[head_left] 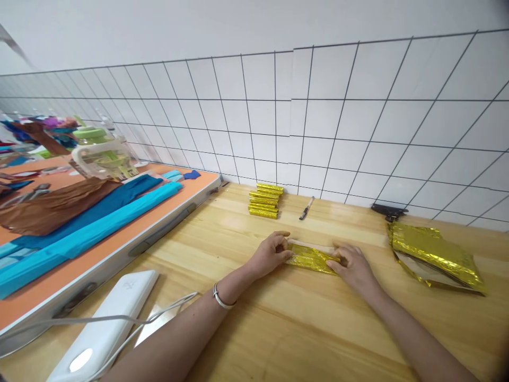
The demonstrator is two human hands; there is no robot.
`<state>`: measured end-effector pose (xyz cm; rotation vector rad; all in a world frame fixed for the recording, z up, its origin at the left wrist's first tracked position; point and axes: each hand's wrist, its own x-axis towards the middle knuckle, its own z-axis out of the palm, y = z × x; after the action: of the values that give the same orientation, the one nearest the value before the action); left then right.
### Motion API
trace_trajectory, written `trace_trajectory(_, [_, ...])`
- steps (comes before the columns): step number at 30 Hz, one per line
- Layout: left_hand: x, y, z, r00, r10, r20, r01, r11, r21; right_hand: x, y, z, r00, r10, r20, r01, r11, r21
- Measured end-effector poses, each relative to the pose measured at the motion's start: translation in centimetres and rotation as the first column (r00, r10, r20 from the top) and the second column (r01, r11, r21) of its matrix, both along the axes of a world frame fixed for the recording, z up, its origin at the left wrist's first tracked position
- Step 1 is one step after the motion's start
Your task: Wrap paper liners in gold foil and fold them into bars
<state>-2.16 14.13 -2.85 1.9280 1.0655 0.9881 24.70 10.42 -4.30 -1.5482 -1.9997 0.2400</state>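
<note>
A piece of gold foil paper (310,258) lies on the wooden table with a pale strip along its far edge. My left hand (271,255) grips its left end, thumb and fingers closed on it. At the right end, my right hand (352,265) pinches the foil in the same way. Beyond my left hand sits a small row of folded gold foil strips (265,201). A pen (306,208) lies to the right of that row. Off to the right is a stack of gold foil sheets (437,254), its near edge showing pale undersides, with a black clip (389,211) at its far left corner.
To the left stands an orange-topped table (202,183) with blue and brown cloth (91,233) and a clear jug with a green lid (93,135). A white device (107,323) with a cable (159,313) lies near my left forearm. A tiled wall (262,116) bounds the back.
</note>
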Motion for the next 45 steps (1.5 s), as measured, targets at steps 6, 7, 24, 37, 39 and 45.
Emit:
trace_trajectory(6, [0.4,-0.8,0.0,0.962,0.098,0.255,-0.053,0.983,-0.177,-0.6,-0.5,0.1,0.979,0.006,-0.206,-0.010,1.000,-0.020])
trace_trajectory(7, [0.5,-1.0,0.2,0.952,0.118,0.281,-0.067,0.980,-0.185,-0.6,-0.6,0.2,0.967,0.001,-0.253,-0.009,1.000,-0.027])
trace_trajectory(24, [1.7,-4.3,5.4,0.836,0.075,0.543,0.152,0.920,-0.361,-1.7,-2.5,4.7,0.594,-0.074,-0.801,-0.055,0.990,-0.132])
trace_trajectory(37, [1.8,-4.2,3.6,0.860,0.075,0.504,0.105,0.942,-0.319,-2.5,-3.2,5.2,0.618,-0.148,-0.773,-0.100,0.960,-0.263])
trace_trajectory(39, [1.9,-4.2,3.7,0.861,0.081,0.502,0.092,0.946,-0.311,-2.7,-3.3,5.2,0.617,-0.140,-0.775,-0.118,0.957,-0.267])
trace_trajectory(45, [1.9,-4.4,3.6,0.848,0.086,0.524,0.084,0.953,-0.291,-2.9,-3.4,5.0,0.627,-0.090,-0.774,-0.085,0.980,-0.182])
